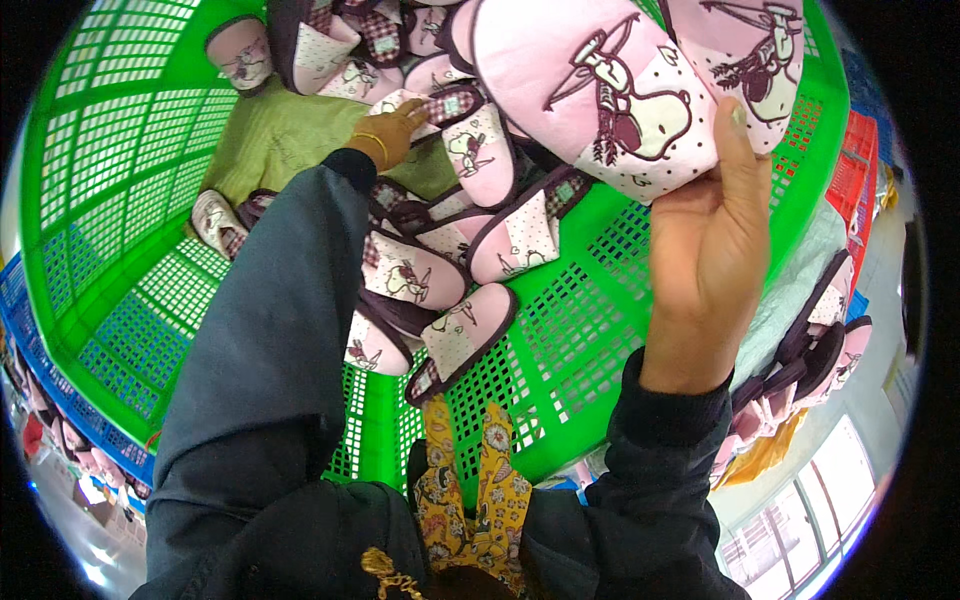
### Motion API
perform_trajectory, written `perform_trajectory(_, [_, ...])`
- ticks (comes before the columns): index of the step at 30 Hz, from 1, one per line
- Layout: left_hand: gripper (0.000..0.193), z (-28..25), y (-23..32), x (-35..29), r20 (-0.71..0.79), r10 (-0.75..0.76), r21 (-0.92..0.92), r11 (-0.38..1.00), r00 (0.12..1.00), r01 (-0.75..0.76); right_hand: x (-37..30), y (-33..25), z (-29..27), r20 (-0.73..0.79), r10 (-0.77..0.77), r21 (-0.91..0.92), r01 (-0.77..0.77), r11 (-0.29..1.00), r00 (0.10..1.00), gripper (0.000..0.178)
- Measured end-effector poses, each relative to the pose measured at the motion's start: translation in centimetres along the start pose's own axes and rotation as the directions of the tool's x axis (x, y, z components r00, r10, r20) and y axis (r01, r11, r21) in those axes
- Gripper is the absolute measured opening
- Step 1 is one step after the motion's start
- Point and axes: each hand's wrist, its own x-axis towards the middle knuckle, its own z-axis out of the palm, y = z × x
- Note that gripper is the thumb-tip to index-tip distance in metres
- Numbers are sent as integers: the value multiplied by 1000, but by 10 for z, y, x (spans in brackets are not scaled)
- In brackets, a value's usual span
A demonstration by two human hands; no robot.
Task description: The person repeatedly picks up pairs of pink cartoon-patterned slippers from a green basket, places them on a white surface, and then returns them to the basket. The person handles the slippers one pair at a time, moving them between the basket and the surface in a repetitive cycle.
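a pair of pink slippers [640, 80] is pinched shut in the right hand [705, 250] at one o'clock, raised clear of the green crate [590, 340]. a checked slipper [445, 105] at eleven o'clock is gripped by the curled fingers of the left hand [390, 130], deep in the pile for reach.

Big green crate [120, 130] full of pink slippers [410, 275]. Right hand [705, 250] grips pink slipper pair [620, 80] held up near camera, thumb on dotted edge. Left hand [390, 130] reaches deep, fingers on one slipper [440, 105] in pile. Red crate [850, 170] at right.
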Motion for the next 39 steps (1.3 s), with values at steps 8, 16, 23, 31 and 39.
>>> perform_trajectory(8, [47, 26, -19, 10, 80, 2, 193, 981, 997, -18, 0, 3, 5, -54, 15, -43, -18, 999, 998, 34])
perform_trajectory(16, [29, 11, -53, -30, -54, -459, -72, 888, 887, 455, 2, 2, 1, -108, 80, -43, -85, 995, 991, 32])
perform_trajectory(23, [52, 25, -8, -9, -326, -208, -463, 886, 922, 36, 2, 2, 8, -101, 71, -38, -75, 996, 992, 38])
perform_trajectory(31, [45, 3, 65, 14, -108, -325, -814, 571, 939, 104, 3, 6, -2, -115, 137, -33, -142, 989, 984, 33])
perform_trajectory(39, [26, -62, -31, -101, -332, -281, -255, 946, 900, 201, 3, 5, -4, -155, 163, -26, -169, 985, 974, 40])
